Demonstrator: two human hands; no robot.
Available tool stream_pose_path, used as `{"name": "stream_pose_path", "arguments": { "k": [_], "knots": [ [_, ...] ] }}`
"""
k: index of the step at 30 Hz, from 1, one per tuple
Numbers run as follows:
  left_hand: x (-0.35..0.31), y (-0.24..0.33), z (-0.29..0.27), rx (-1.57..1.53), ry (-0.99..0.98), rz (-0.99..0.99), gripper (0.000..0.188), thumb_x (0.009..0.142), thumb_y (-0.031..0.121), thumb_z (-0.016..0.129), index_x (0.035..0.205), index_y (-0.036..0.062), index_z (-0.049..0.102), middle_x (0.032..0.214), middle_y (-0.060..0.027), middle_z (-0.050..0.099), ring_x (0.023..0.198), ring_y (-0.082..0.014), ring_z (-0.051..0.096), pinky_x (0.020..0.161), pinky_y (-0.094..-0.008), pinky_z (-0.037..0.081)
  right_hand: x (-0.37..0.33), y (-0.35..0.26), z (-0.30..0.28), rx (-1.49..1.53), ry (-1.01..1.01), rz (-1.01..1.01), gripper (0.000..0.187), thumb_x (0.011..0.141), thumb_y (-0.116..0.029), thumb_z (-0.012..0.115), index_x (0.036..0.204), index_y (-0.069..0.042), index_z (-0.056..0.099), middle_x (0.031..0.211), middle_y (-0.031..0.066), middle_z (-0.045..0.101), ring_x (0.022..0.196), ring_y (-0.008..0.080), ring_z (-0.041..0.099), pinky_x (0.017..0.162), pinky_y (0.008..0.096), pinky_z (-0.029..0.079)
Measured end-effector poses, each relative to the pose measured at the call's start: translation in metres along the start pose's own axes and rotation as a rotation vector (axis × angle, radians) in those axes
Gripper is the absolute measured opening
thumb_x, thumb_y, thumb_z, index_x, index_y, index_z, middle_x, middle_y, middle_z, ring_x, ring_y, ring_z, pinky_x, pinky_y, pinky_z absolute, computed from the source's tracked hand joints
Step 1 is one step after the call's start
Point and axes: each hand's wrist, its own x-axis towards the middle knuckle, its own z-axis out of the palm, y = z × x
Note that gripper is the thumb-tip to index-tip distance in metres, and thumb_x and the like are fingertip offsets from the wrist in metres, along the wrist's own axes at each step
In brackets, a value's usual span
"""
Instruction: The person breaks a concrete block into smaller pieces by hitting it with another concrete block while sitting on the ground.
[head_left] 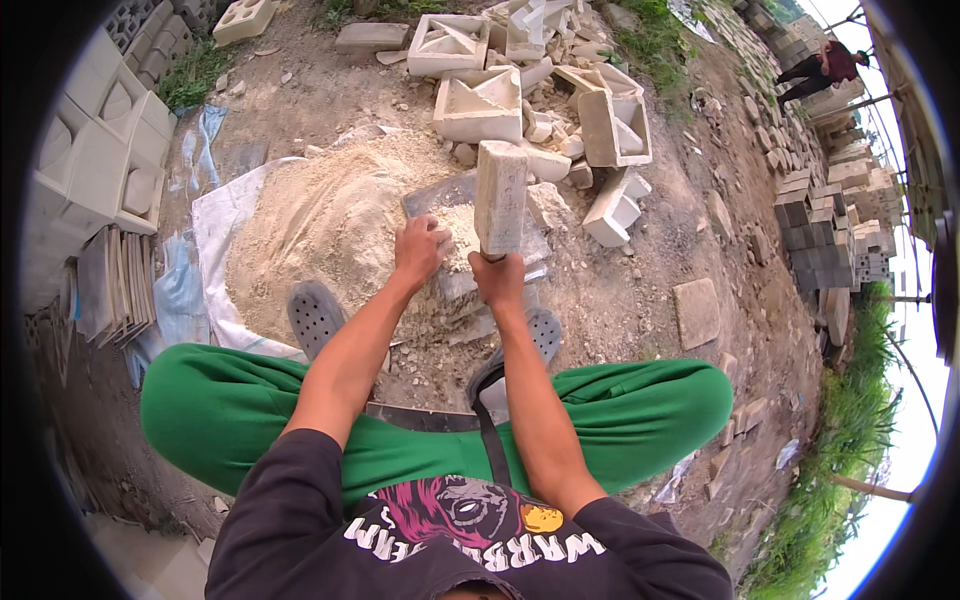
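My right hand (498,278) is closed round the short handle of a block-headed mallet (502,195), its pale, dusty head raised over a grey stone slab (428,198). At the slab's left side, my left hand (422,248) rests low with its fingers curled; whatever they hold, if anything, is hidden. Pale crumbs (460,222) of crushed block lie on the slab between my hands. Left of it, a broad heap of cream-coloured grit (320,215) spreads over a white sheet (228,215).
Broken pale decorative blocks (480,107) and rubble are piled beyond the slab. Whole blocks (130,130) are stacked at left, above thin boards (115,285). A flat stone (697,312) lies to the right. Grey blocks (815,230) and a person (830,68) are farther right.
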Motion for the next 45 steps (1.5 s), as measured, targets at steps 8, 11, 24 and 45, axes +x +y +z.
{"name": "stream_pose_path", "arguments": {
  "k": [8, 11, 24, 45],
  "knots": [
    [0.001, -0.003, 0.004, 0.012, -0.048, -0.059, 0.020, 0.084, 0.024, 0.072, 0.104, 0.0251, 0.077, 0.118, -0.0047, 0.061, 0.115, -0.0248, 0.055, 0.093, -0.0429, 0.043, -0.004, 0.019, 0.000, -0.201, -0.215, 0.285, 0.051, 0.066, -0.034, 0.074, 0.094, 0.008, 0.069, 0.087, 0.0291, 0.070, 0.089, 0.0429, 0.070, 0.080, 0.0457, 0.054],
    [0.002, 0.004, 0.002, -0.008, -0.031, -0.031, 0.020, 0.085, 0.024, 0.072, 0.104, 0.0253, 0.078, 0.118, -0.0047, 0.061, 0.114, -0.0247, 0.055, 0.094, -0.0427, 0.043, -0.007, -0.003, -0.012, 0.049, -0.007, 0.095, 0.045, 0.068, -0.032, 0.075, 0.088, 0.008, 0.070, 0.083, 0.0278, 0.070, 0.085, 0.0405, 0.071, 0.077, 0.0448, 0.055],
    [0.007, 0.023, 0.004, -0.018, -0.065, -0.024, 0.018, 0.089, 0.028, 0.070, 0.104, 0.0232, 0.078, 0.118, -0.0056, 0.061, 0.116, -0.0250, 0.055, 0.096, -0.0427, 0.042, 0.013, 0.074, -0.003, -0.105, -0.059, 0.331, 0.032, 0.069, -0.020, 0.075, 0.082, 0.009, 0.069, 0.072, 0.0161, 0.070, 0.056, 0.0233, 0.069, 0.055, 0.0365, 0.055],
    [-0.035, 0.046, 0.017, 0.267, -0.118, 0.166, 0.028, 0.084, 0.009, 0.056, 0.106, 0.0162, 0.072, 0.102, -0.0073, 0.062, 0.101, -0.0271, 0.060, 0.079, -0.0389, 0.055, -0.003, 0.043, -0.033, 0.263, -0.117, 0.423, 0.034, 0.070, -0.025, 0.073, 0.068, 0.008, 0.069, 0.062, 0.0118, 0.068, 0.051, 0.0193, 0.067, 0.053, 0.0335, 0.054]
  ]
}}
